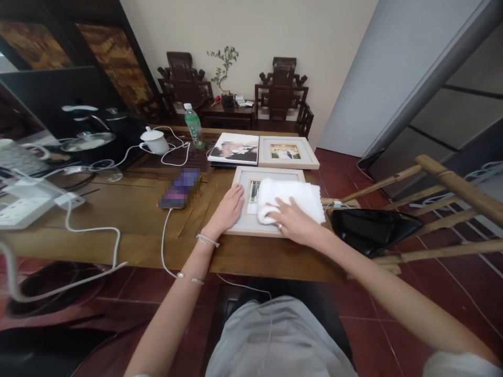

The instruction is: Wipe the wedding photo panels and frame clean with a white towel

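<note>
A light-wood picture frame (249, 226) lies flat near the table's front edge, with a small photo (253, 196) showing partly at its middle. My left hand (231, 208) grips the left border of this frame, fingers close together over the edge. Pressed onto the right part of the frame is a folded white cloth (301, 196), which hides much of the photo. My right hand (293, 220) holds the cloth from above, fingers curled on its left end. Behind lie a second framed photo (288, 152) and a large photo print or album (238, 149).
Left on the wooden table (133, 225) are a phone (181, 188) on a white cable, a power strip (27, 201), a lidded white cup (154, 141) and a green-labelled bottle (193, 125). A bamboo rack (393, 183) with a black bag (373, 228) stands right.
</note>
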The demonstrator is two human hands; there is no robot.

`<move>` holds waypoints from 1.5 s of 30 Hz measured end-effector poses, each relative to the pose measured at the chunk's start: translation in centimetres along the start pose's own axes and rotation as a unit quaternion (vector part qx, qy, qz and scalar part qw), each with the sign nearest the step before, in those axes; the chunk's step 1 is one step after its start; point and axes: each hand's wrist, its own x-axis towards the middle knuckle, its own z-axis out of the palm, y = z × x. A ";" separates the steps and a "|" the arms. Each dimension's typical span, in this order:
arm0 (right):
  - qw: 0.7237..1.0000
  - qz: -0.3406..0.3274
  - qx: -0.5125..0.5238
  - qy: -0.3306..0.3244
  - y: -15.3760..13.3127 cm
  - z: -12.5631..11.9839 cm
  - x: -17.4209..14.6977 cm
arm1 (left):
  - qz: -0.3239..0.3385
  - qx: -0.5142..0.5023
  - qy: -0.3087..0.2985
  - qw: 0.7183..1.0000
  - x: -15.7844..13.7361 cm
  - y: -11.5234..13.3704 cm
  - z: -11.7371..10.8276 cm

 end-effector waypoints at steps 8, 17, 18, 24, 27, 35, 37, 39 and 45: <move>0.995 -0.086 0.020 -0.039 -4.9 -0.5 0.8 | -0.101 -0.138 0.022 0.985 -0.1 2.0 -1.1; 0.998 0.014 -0.055 0.007 -0.1 0.0 10.4 | -0.067 -0.111 0.025 0.991 -0.4 2.2 -0.9; 0.998 0.024 -0.061 0.011 0.2 -0.1 11.0 | -0.065 -0.105 0.024 0.992 -0.4 2.1 -0.9; 0.998 0.020 -0.063 -0.006 -1.5 -0.4 10.0 | -0.066 -0.081 0.022 0.994 -0.5 1.8 -1.0; 0.997 -0.036 -0.053 -0.033 -3.1 -0.3 6.4 | -0.068 -0.074 0.015 0.995 -0.5 1.9 -1.0; 0.993 0.003 -0.067 -0.094 -1.9 -1.7 -1.9 | -0.042 -0.028 -0.010 0.999 -0.5 1.8 -0.8; 0.993 0.016 -0.069 -0.099 -1.4 -2.1 -2.4 | -0.031 -0.014 -0.006 0.999 -0.4 1.6 -0.6; 0.993 0.016 -0.074 -0.095 -1.7 -2.1 -2.1 | -0.025 -0.004 0.000 1.000 -0.3 1.4 -0.4; 0.994 -0.050 -0.066 -0.069 -4.7 -0.8 2.2 | -0.024 -0.014 0.015 0.999 -0.3 0.7 -0.2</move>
